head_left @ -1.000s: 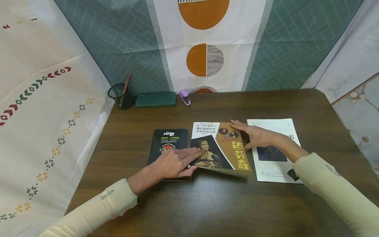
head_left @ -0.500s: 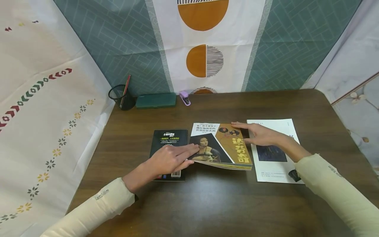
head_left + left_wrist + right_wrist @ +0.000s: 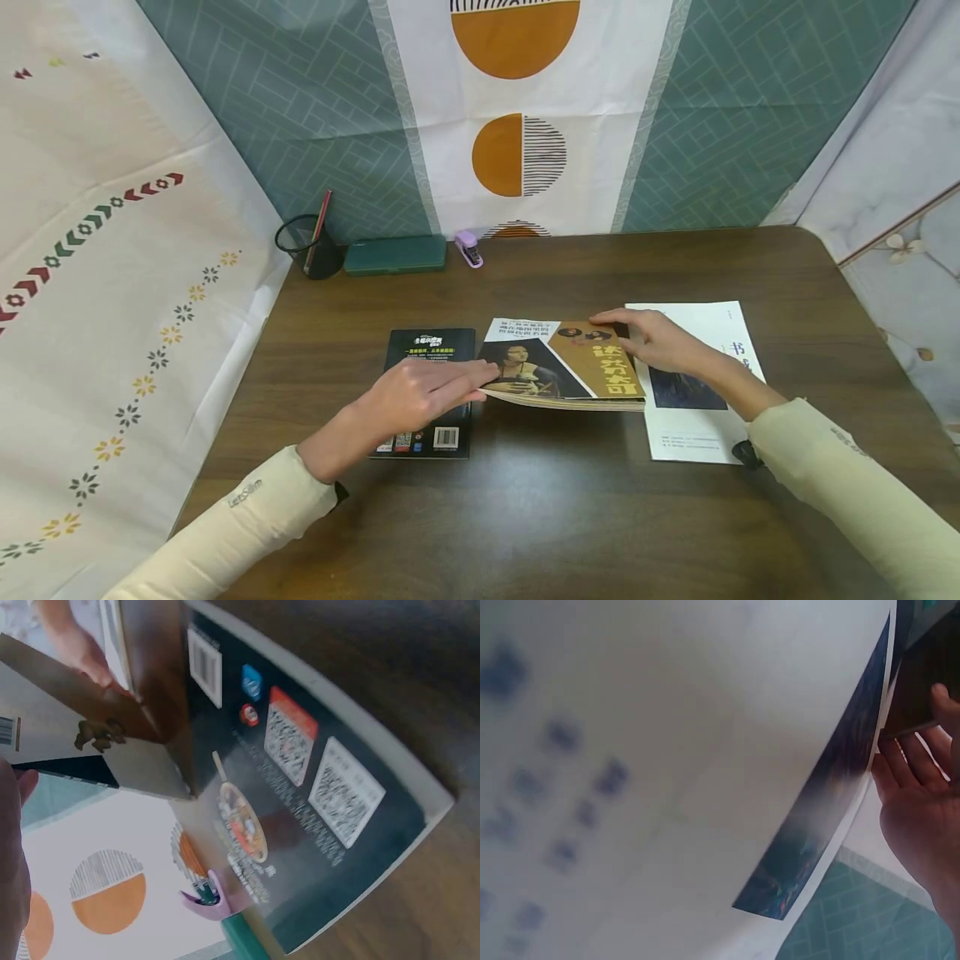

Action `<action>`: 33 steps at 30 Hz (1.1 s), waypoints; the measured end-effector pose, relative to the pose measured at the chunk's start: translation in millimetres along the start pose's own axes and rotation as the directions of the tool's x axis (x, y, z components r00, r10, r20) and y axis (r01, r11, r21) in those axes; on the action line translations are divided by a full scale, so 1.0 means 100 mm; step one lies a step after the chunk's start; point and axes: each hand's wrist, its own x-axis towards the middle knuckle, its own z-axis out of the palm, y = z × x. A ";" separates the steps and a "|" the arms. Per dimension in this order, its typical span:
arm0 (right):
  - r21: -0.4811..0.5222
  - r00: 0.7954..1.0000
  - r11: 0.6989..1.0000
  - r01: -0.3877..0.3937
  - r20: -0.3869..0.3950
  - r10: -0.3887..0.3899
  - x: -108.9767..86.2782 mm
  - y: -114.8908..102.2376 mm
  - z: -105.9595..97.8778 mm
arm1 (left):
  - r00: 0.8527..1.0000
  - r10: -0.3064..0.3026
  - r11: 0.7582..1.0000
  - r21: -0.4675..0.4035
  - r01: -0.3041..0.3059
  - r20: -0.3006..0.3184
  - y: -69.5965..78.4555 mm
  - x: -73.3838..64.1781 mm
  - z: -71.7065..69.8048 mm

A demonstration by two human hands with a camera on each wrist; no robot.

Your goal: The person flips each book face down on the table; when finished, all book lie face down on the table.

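A thick paperback book (image 3: 517, 367) with a portrait and a gold panel on its cover is raised at its near side, tilted over the table. My left hand (image 3: 420, 396) pinches its near-left corner, fingers on the cover and thumb below. At the far right edge, my right hand (image 3: 660, 337) grips the same book; the right wrist view shows the thumb and fingers of that hand (image 3: 922, 802) on either side of the edge. The lifted book's pale underside (image 3: 52, 705) shows in the left wrist view. Beneath my left hand lies a dark book (image 3: 450, 417) with a barcode.
A white booklet (image 3: 675, 437) lies to the right, under my right forearm. Along the back edge stand a black mesh pen holder (image 3: 324, 260) with a red pencil, a green case (image 3: 395, 254) and a purple stapler (image 3: 468, 247). Fabric hangs behind the table.
The near edge of the portrait book has risen and tilted up, with my left hand moving up and slightly left. More of the dark book shows. My right hand stays at the right edge.
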 end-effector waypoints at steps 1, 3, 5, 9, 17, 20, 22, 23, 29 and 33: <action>-0.007 1.000 1.000 0.008 -0.014 -0.008 -0.01 -0.01 0.00 | 1.000 0.008 1.000 0.006 -0.008 -0.009 0.00 0.01 -0.02; -0.003 0.999 1.000 0.007 -0.035 -0.007 -0.02 -0.02 0.01 | 0.999 0.022 1.000 0.019 -0.021 -0.026 -0.01 0.02 -0.05; -0.009 0.999 1.000 -0.005 -0.055 0.004 -0.03 -0.02 0.01 | 0.999 0.030 0.999 0.022 -0.029 -0.044 -0.02 0.04 -0.09; -0.021 0.995 0.999 -0.037 -0.090 0.035 -0.06 -0.03 0.03 | 0.997 0.029 1.000 0.000 -0.029 -0.072 -0.04 0.06 -0.17; -0.017 0.983 0.997 -0.073 -0.172 0.069 -0.10 -0.08 0.02 | 0.997 -0.028 0.999 -0.040 0.026 -0.071 -0.08 0.11 -0.31; -0.011 0.973 0.997 -0.070 -0.221 0.066 -0.14 -0.12 0.00 | 0.994 -0.052 0.998 -0.051 0.047 -0.094 -0.10 0.13 -0.33; -0.018 0.962 0.998 -0.055 -0.267 0.048 -0.16 -0.14 -0.02 | 0.991 -0.064 0.996 -0.066 0.056 -0.121 -0.11 0.14 -0.34; -0.029 0.955 0.999 -0.045 -0.295 0.034 -0.16 -0.14 -0.02 | 0.988 -0.069 0.996 -0.072 0.059 -0.137 -0.11 0.14 -0.35; -0.047 0.905 0.999 -0.028 -0.425 0.005 -0.17 -0.18 -0.04 | 0.970 -0.107 0.993 -0.063 0.095 -0.217 -0.13 0.16 -0.37; 0.007 0.888 1.000 -0.026 -0.459 0.027 -0.18 -0.23 -0.07 | 0.954 -0.160 0.987 -0.065 0.148 -0.253 -0.13 0.15 -0.38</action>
